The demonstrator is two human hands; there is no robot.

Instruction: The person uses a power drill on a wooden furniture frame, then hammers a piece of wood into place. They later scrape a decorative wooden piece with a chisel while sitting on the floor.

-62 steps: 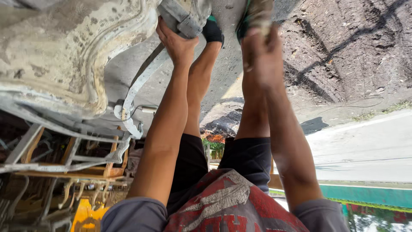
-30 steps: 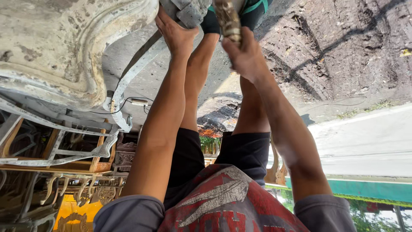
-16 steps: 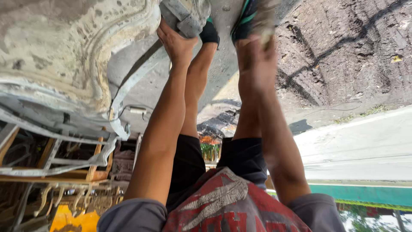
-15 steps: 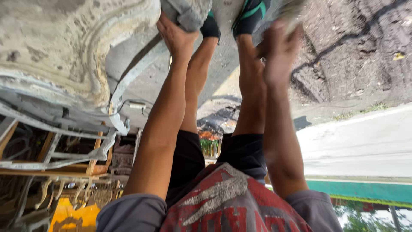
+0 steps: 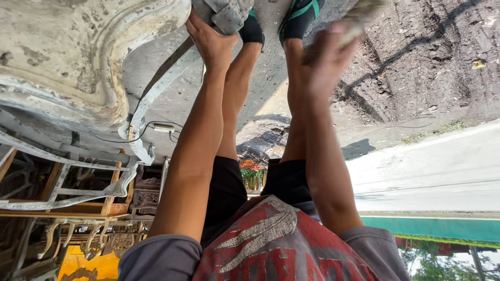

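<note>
Left hand (image 5: 211,41) braces the carved white furniture piece (image 5: 78,62) while right hand (image 5: 325,57), beside it, clutches a blurred sanding pad (image 5: 364,15); steady, even strokes seem best

Both arms are stretched out straight, bare from short grey sleeves, running up the picture alongside the bare legs. The left hand (image 5: 211,44) is at full reach, wrist straight, fingers curled and pressed onto something grey at the top edge. The right hand (image 5: 325,60) sits a little lower and apart from the left, blurred, its fingers closed round a pale scrap; how tightly it grips cannot be told. Elbows are locked, forearms nearly parallel.
</note>
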